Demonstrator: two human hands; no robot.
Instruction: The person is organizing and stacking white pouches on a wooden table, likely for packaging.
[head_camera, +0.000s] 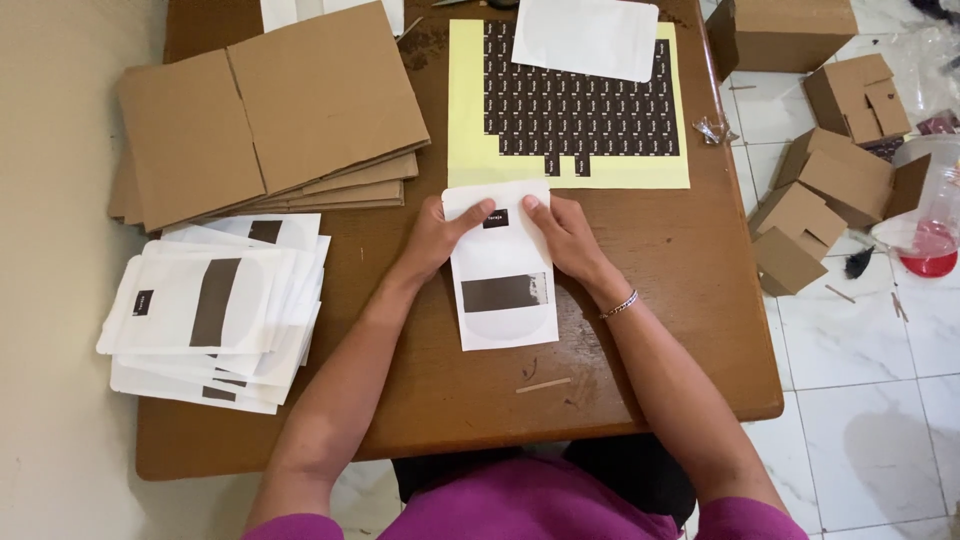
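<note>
A white pouch (503, 285) with a dark window strip lies flat on the brown wooden table (660, 330) in front of me. My left hand (440, 235) rests on its upper left edge, thumb pressing beside a small black sticker (496, 218) near the pouch's top. My right hand (563, 235) holds down the upper right edge, thumb touching the other side of that sticker. Just beyond lies a yellow backing sheet (568, 100) covered with rows of small black stickers, with another white pouch (588, 37) lying across its far end.
A pile of white pouches (215, 305) with stickers sits at the table's left. Flat cardboard sheets (270, 115) are stacked at the back left. Folded cardboard boxes (825, 190) lie on the tiled floor to the right, beside a clear container with a red base (930, 240).
</note>
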